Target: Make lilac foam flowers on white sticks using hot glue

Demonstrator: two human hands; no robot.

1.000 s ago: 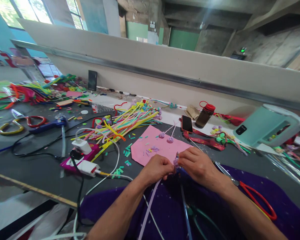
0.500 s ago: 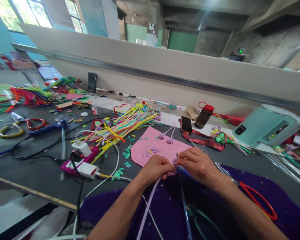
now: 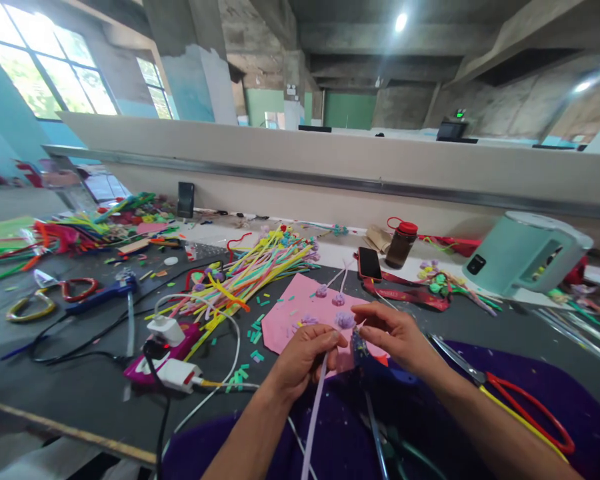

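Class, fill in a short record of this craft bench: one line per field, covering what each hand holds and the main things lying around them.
Left hand: left hand pinches a lilac pipe cleaner, stem pointing down, curled purple tip at the top
Right hand: right hand, fingertips pinched beside that tip; what they grip is too small to tell
Under the hands: pink sheet on a dark table
Left of sheet: heap of coloured pipe cleaners, white charger
Right: red-handled scissors, mint kettle
Behind: phone, brown bottle

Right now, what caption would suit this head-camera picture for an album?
Left hand holding a lilac pipe-cleaner stem with a curled flower head, right hand beside it, above a pink sheet.
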